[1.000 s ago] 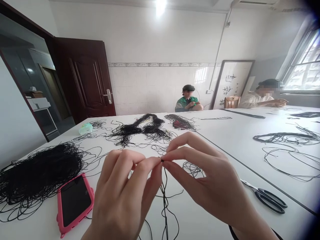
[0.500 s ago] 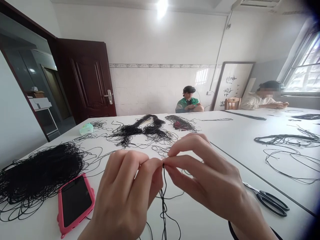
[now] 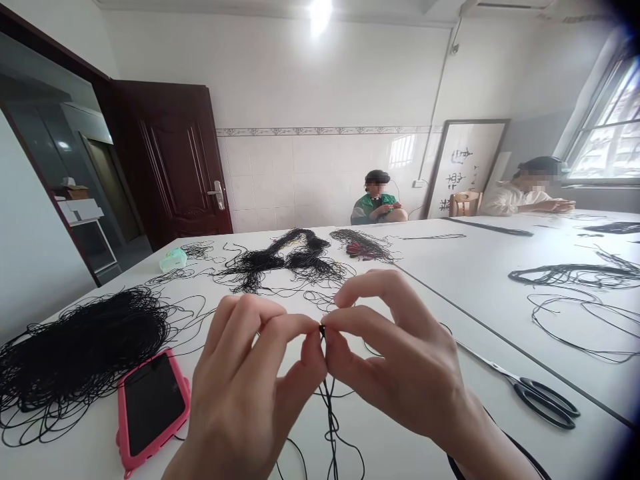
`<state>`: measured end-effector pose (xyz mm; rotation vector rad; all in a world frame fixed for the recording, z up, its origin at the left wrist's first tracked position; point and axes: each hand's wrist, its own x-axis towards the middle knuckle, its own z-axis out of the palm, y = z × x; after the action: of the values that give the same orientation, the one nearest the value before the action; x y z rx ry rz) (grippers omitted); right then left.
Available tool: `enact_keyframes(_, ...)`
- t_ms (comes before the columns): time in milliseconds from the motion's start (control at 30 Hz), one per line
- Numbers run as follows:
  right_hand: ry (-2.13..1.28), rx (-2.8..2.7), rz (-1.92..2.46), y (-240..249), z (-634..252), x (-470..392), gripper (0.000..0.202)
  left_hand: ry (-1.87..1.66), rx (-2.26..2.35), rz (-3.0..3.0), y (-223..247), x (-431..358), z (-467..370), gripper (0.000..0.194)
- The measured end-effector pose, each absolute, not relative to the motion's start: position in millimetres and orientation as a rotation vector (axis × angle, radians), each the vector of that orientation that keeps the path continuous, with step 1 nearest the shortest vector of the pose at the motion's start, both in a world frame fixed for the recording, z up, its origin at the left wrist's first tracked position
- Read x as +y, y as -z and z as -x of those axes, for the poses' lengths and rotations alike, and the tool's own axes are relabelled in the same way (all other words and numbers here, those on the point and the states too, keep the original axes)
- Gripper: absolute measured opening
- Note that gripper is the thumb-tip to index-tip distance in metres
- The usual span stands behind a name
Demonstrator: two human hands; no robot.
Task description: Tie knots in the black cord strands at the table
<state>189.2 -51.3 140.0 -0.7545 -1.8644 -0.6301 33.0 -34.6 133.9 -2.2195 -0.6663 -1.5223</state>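
Between my two hands is a thin black cord (image 3: 329,413), its strands hanging down toward the table's near edge. My left hand (image 3: 250,380) pinches it with thumb and index finger. From the other side my right hand (image 3: 405,360) pinches the same spot, the fingertips of both hands almost touching. A small dark knot or bead with a yellowish speck shows at the pinch; its exact shape is too small to make out.
A pink-cased phone (image 3: 154,407) and a large heap of black cord (image 3: 85,347) lie left. Scissors (image 3: 535,393) rest right. More tangled cord (image 3: 290,257) and a mint-green box (image 3: 173,260) are farther back. Two people (image 3: 377,200) sit beyond the white table (image 3: 430,453).
My hands have shifted slightly left, and both thumbs now press up beneath the index fingers at the pinch. More of the scissors' blades shows beside my right hand.
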Motion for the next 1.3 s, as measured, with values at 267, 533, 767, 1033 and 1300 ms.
enact_keyframes(267, 0.651, -1.974, 0.711, -146, -198, -51, 0.016, 1.472, -0.605, 2.258, -134, -31, -27, 0.012)
enact_keyframes(533, 0.633, -1.879, 0.788, -140, -189, -50, 0.012, 1.486, -0.634, 2.274, -132, -31, -29, 0.009)
enact_keyframes(767, 0.516, -1.907, 0.773, -142, -190, -50, 0.01, 1.484, -0.65, 2.289, -134, -29, -30, 0.007)
enact_keyframes(1033, 0.42, -1.844, 0.801, -136, -184, -48, 0.011, 1.501, -0.632, 2.318, -135, -29, -28, 0.009)
enact_keyframes(1300, 0.464, -1.925, 0.715, -138, -188, -48, 0.01, 1.478, -0.615, 2.28, -135, -27, -27, 0.005)
